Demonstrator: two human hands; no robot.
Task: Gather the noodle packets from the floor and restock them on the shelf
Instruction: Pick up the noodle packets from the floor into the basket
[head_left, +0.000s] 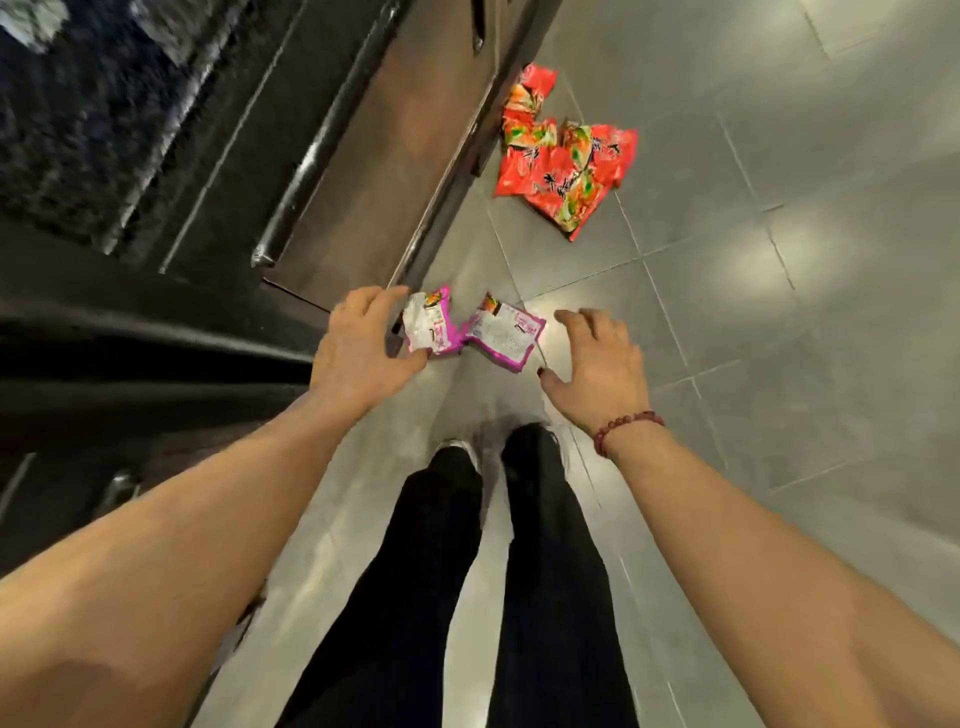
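Bare forearms (182, 571) reach down past the legs (441, 571) toward the floor (779, 312). The left hand (363, 348) has its fingers spread, with the thumb at the lower edge of the nearer of two pink packets (428, 325); I cannot tell whether it touches yet. The right hand (597, 364), with a bracelet (623, 428) on its wrist, is also spread and holds nothing, just apart from the other packet.

Both pink packets lie on the floor hard by the foot of the shelf (363, 130), meeting at one corner. They are crumpled, with pink borders and white printed backs turned up. Red packets (566, 161) lie overlapped in a heap farther along the same foot, well apart from the hands.

The risk I see is a push instead of a grip. The wrappers look slick and the tiles glossy, so a sweeping left hand could slide the nearer packet against or under the shelf foot. Scooping both at once might drop one, and a hard squeeze would likely crush the noodles.
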